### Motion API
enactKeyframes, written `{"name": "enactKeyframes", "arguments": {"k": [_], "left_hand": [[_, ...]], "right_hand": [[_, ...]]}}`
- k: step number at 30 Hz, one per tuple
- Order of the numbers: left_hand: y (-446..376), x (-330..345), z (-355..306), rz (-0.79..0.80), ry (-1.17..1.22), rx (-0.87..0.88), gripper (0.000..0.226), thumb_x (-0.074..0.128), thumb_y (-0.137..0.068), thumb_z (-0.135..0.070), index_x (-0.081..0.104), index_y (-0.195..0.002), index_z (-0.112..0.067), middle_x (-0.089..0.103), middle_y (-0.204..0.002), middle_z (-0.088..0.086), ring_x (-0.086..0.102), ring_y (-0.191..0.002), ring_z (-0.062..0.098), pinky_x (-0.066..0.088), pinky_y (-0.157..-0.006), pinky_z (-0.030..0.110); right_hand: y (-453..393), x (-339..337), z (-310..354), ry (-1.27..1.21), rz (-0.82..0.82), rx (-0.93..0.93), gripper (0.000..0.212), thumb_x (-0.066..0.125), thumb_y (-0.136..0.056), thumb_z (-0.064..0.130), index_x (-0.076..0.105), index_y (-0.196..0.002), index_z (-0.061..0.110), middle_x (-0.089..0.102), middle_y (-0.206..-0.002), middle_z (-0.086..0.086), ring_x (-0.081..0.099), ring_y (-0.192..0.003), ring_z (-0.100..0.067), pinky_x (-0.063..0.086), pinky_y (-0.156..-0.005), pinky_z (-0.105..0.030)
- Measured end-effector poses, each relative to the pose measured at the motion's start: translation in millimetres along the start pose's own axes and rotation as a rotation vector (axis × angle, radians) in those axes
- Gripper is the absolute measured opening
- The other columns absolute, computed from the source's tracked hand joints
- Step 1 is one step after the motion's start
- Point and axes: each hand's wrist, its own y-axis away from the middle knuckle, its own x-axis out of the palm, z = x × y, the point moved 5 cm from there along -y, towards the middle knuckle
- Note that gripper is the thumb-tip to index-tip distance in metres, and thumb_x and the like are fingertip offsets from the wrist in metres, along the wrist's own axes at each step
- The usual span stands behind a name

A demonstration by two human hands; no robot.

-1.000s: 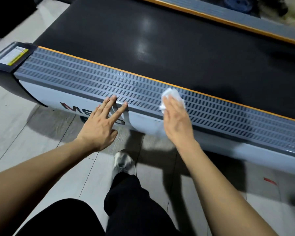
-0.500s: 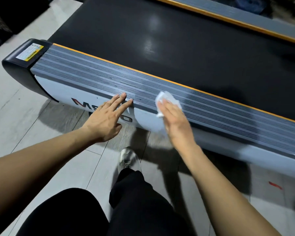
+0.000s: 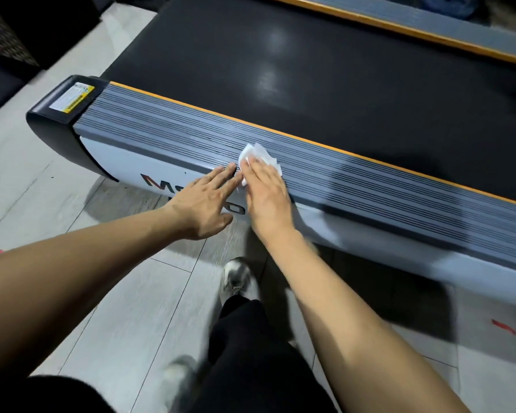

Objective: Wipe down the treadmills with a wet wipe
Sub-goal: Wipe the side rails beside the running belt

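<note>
A treadmill lies across the view, with a grey ribbed side rail (image 3: 370,186), an orange strip and a black belt (image 3: 310,79). My right hand (image 3: 265,192) presses a crumpled white wet wipe (image 3: 258,156) flat onto the rail with straight fingers. My left hand (image 3: 206,204) reaches beside it, fingers extended, its tips touching the rail's front edge next to the wipe. The wipe is partly hidden under my right fingers.
A black end cap (image 3: 57,114) with a yellow-and-white label closes the rail at the left. A second rail (image 3: 429,25) runs along the belt's far side. My legs and shoes (image 3: 237,278) stand on the pale tiled floor (image 3: 42,204) close to the treadmill.
My right hand has slid the wipe leftward along the rail toward the end cap, closing the gap to my left hand. The view has shifted so the end cap sits further in.
</note>
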Motion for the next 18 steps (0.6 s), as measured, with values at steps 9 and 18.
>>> {"name": "enactKeyframes", "arguments": {"k": [9,18], "left_hand": [[-7,-4,54,-0.327,-0.121,0.104,0.073,0.037,-0.091,-0.044,0.028,-0.159,-0.021,0.033,-0.159,0.015,0.034,-0.144,0.036,0.018,-0.125,0.048],[26,-9,106,-0.296,-0.033,-0.123,0.086,0.028,-0.091,-0.058,0.009,-0.163,-0.016,0.015,-0.169,0.01,0.013,-0.156,0.032,0.013,-0.127,0.05]], "right_hand": [[67,-57,-72,0.166,-0.251,0.092,0.053,0.059,-0.087,0.003,0.057,-0.14,0.008,0.055,-0.145,-0.011,0.051,-0.134,-0.028,0.038,-0.114,-0.048],[51,-64,-80,-0.009,-0.222,0.346,0.047,0.045,-0.097,0.014,0.054,-0.143,0.008,0.051,-0.15,-0.009,0.041,-0.143,-0.022,0.026,-0.122,-0.042]]}}
